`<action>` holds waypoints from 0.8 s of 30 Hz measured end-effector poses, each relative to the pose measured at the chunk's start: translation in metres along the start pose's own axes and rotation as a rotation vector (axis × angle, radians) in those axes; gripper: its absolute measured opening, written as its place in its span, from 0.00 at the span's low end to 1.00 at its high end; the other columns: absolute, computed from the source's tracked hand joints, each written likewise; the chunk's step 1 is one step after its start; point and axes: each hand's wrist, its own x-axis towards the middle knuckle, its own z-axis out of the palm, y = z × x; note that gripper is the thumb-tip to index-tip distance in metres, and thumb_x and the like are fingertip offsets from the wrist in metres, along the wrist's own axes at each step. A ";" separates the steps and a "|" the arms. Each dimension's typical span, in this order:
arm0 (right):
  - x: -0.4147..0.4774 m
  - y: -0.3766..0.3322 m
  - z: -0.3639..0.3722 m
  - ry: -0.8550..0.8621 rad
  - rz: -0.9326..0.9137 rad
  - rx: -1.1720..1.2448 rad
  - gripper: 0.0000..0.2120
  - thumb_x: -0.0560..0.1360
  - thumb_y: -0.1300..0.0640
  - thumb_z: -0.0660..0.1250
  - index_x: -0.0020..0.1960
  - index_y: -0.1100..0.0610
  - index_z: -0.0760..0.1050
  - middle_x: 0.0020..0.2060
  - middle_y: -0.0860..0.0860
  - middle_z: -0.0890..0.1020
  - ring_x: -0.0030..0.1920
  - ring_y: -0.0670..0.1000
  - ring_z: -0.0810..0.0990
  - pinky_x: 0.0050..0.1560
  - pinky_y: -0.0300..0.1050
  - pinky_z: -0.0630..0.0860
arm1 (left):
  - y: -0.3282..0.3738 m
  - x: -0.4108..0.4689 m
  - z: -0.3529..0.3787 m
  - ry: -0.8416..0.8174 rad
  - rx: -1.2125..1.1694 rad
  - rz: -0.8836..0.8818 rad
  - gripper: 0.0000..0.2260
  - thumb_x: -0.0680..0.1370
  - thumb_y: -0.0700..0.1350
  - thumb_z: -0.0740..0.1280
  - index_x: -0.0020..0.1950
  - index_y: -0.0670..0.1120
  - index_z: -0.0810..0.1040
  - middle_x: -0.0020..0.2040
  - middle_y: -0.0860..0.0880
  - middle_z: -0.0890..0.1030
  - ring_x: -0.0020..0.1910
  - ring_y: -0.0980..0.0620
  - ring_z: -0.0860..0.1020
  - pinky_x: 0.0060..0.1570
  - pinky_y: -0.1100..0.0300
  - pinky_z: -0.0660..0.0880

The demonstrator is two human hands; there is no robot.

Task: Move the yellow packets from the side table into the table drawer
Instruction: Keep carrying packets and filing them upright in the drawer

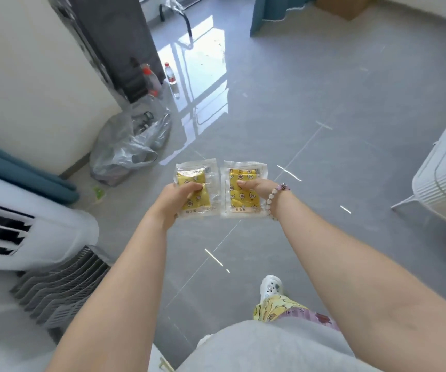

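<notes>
Pinching left packet (pixel 191 179) in left hand (pixel 179 202), right packet (pixel 243 204) in right hand (pixel 255 187), mid-frame over the floor (pixel 283 116). No drawer in sight yet, so hold both grips firm and carry flat.

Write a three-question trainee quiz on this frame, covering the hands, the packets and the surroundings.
1. True or false: the left hand grips the left packet, and the right hand grips the right packet.
2. Which wrist wears the bead bracelet? A: left. B: right.
3. Fill in: both packets are held above the grey tiled ____.
Key: 1 true; 2 B; 3 floor.
</notes>
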 end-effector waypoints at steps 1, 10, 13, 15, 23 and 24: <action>0.000 -0.003 -0.020 0.025 -0.004 0.018 0.21 0.77 0.52 0.65 0.69 0.57 0.71 0.70 0.53 0.70 0.71 0.53 0.66 0.70 0.50 0.63 | 0.008 0.008 0.020 -0.021 0.021 -0.003 0.07 0.72 0.45 0.71 0.49 0.45 0.80 0.36 0.51 0.84 0.36 0.51 0.82 0.49 0.51 0.77; -0.015 0.011 -0.173 0.264 0.008 0.259 0.19 0.73 0.54 0.71 0.62 0.59 0.76 0.56 0.50 0.80 0.53 0.50 0.80 0.49 0.41 0.78 | 0.060 0.049 0.189 -0.214 0.241 0.007 0.02 0.73 0.44 0.71 0.42 0.47 0.79 0.31 0.52 0.83 0.31 0.52 0.82 0.33 0.58 0.80; -0.017 0.018 -0.207 0.326 -0.011 0.356 0.19 0.72 0.54 0.72 0.61 0.59 0.78 0.57 0.55 0.81 0.57 0.55 0.80 0.60 0.54 0.76 | 0.068 0.057 0.234 -0.281 0.312 0.021 0.03 0.73 0.44 0.70 0.42 0.46 0.78 0.32 0.51 0.83 0.32 0.52 0.82 0.32 0.59 0.79; -0.019 0.025 -0.225 0.363 -0.013 0.396 0.19 0.71 0.54 0.72 0.60 0.59 0.78 0.56 0.55 0.82 0.56 0.55 0.81 0.60 0.55 0.76 | 0.071 0.060 0.259 -0.330 0.353 0.029 0.03 0.73 0.44 0.70 0.43 0.46 0.78 0.38 0.49 0.83 0.38 0.50 0.82 0.40 0.54 0.80; -0.015 0.050 -0.265 0.487 0.067 0.476 0.24 0.71 0.50 0.72 0.63 0.59 0.76 0.59 0.55 0.80 0.60 0.54 0.78 0.62 0.49 0.73 | 0.079 0.078 0.328 -0.482 0.507 0.019 0.02 0.74 0.43 0.69 0.44 0.46 0.78 0.41 0.47 0.83 0.39 0.49 0.82 0.43 0.53 0.80; -0.014 0.051 -0.269 0.526 0.091 0.484 0.26 0.70 0.48 0.73 0.64 0.59 0.75 0.60 0.54 0.79 0.60 0.54 0.77 0.61 0.45 0.72 | 0.080 0.082 0.335 -0.502 0.527 0.016 0.02 0.74 0.43 0.69 0.44 0.46 0.78 0.40 0.48 0.83 0.38 0.50 0.82 0.40 0.54 0.79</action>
